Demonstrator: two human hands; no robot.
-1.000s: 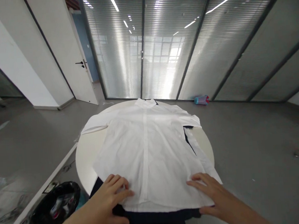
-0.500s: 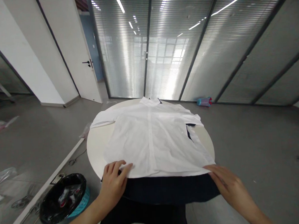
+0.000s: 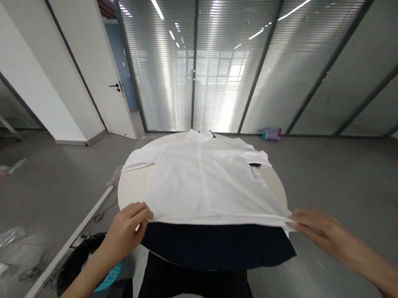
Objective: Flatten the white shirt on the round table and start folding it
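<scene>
A white shirt (image 3: 187, 185) lies spread over a round table, its collar at the far edge and its hem toward me. My left hand (image 3: 131, 223) pinches the hem's left corner. At the right corner, my right hand (image 3: 315, 227) grips the hem, a bit of white cloth showing past the fingers. Between the two hands the hem is drawn straight. Beneath the shirt lies a dark navy garment (image 3: 218, 244), which hangs over the near table edge. A little navy cloth also shows by the right sleeve.
The pale round table (image 3: 133, 184) shows its rim at both sides. On the floor at lower left stands a bin (image 3: 107, 278) with a black liner, partly behind my left arm. A blue and pink basket (image 3: 271, 134) lies by the glass partition. Cables and plastic bags lie at left.
Both hands have moved outward, the left up and left, the right to the right. The hem has been pulled taut and slightly away from me, exposing more navy cloth.
</scene>
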